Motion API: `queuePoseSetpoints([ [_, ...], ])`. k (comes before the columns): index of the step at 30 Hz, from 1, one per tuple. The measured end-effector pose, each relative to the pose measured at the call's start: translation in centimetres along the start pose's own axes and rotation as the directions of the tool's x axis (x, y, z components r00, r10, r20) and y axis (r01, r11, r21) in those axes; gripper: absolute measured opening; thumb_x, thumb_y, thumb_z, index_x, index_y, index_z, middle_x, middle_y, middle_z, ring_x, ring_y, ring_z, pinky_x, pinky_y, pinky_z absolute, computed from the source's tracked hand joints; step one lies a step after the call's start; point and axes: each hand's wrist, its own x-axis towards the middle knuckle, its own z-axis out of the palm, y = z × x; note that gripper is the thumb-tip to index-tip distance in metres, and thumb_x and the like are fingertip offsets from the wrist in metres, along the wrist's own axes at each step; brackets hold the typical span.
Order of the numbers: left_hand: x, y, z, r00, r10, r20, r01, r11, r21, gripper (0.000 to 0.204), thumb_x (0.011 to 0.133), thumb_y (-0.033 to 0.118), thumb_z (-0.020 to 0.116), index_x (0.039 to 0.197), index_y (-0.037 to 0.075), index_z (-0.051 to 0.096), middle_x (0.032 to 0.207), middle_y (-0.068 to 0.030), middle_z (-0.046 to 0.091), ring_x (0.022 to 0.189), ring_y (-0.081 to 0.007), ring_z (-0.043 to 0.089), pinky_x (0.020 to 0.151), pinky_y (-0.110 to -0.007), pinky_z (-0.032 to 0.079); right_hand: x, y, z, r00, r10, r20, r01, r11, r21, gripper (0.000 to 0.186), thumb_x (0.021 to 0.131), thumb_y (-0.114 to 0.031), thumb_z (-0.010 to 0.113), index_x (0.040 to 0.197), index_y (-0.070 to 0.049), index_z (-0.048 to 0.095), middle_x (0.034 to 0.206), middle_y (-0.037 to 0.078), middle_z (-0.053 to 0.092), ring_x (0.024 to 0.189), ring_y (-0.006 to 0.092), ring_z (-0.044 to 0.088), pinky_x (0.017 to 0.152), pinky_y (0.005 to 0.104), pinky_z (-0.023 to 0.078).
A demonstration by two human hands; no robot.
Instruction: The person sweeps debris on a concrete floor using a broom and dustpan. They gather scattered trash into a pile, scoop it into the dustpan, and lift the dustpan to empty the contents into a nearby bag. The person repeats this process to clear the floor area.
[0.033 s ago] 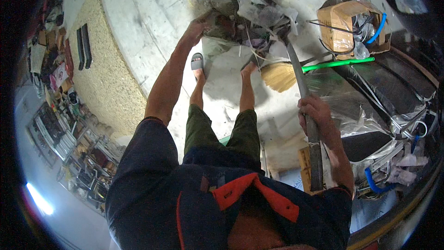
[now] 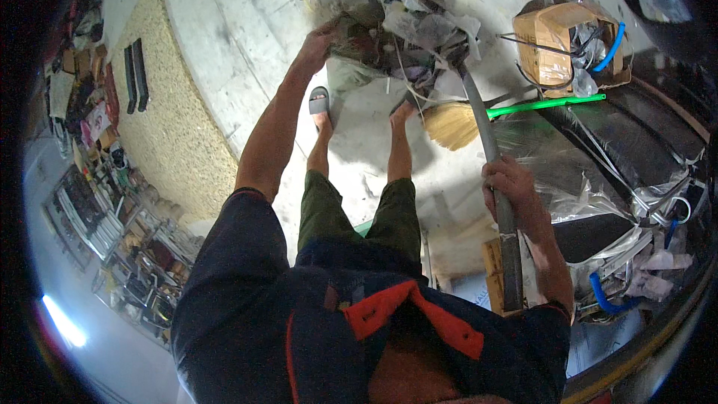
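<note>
My right hand [image 2: 510, 183] is wrapped round a long grey bar [image 2: 479, 123], which runs from beside my right side toward the bundle in front of me. At the bar's far end lies a heap of crumpled clear plastic wrap [image 2: 430, 30] with dark pieces among it. My left arm reaches out to a dark, see-through plastic bag [image 2: 357, 45] at the left of this heap. My left hand [image 2: 329, 32] is at the bag's edge in deep shadow, its fingers hidden. A broom [image 2: 452, 123] with straw bristles and a green handle lies just beyond the bar.
An open cardboard box [image 2: 544, 52] holding plastic and a blue tube stands at the far right. Plastic-wrapped dark panels [image 2: 591, 150] lie on the right. A speckled board [image 2: 168, 112] with two black strips is on the left, beyond it cluttered shelves [image 2: 127, 232].
The plastic wrap and the bar have shifted very slightly. Both hands stay almost where they were.
</note>
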Motion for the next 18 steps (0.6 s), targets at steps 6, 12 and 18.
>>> queuePoseSetpoints([
  [6, 7.5, -1.4, -2.8, 0.907, 0.416, 0.068, -0.42, 0.88, 0.221, 0.056, 0.087, 0.001, 0.061, 0.142, -0.003, 0.052, 0.135, -0.0129, 0.062, 0.114, -0.0226, 0.063, 0.099, -0.032, 0.05, -0.1, 0.5, -0.5, 0.981, -0.019, 0.191, 0.026, 0.999, -0.037, 0.032, 0.064, -0.005, 0.076, 0.087, -0.007, 0.053, 0.097, 0.01, 0.061, 0.083, 0.0328, 0.057, 0.072, 0.042, 0.05],
  [12, 9.7, 0.7, -1.7, 0.998, -0.044, -0.052, 0.025, 0.949, -0.315, 0.056, 0.086, -0.002, 0.054, 0.141, -0.005, 0.049, 0.136, -0.0174, 0.06, 0.119, -0.0254, 0.061, 0.102, -0.033, 0.049, 0.7, 0.1, -2.0, 0.93, -0.039, 0.366, 0.105, 0.981, -0.163, 0.03, 0.067, -0.015, 0.077, 0.086, -0.006, 0.056, 0.102, 0.01, 0.06, 0.093, 0.0335, 0.056, 0.08, 0.0452, 0.052],
  [18, 10.9, 0.3, -1.8, 0.996, 0.022, -0.089, -0.061, 0.88, -0.471, 0.051, 0.081, -0.004, 0.062, 0.131, 0.001, 0.061, 0.129, -0.0134, 0.064, 0.107, -0.0229, 0.066, 0.09, -0.033, 0.054, 1.8, -0.2, -3.7, 0.864, -0.057, 0.5, 0.17, 0.968, -0.184, 0.03, 0.067, -0.016, 0.076, 0.084, -0.008, 0.053, 0.1, 0.008, 0.058, 0.088, 0.0347, 0.054, 0.076, 0.0452, 0.051],
])
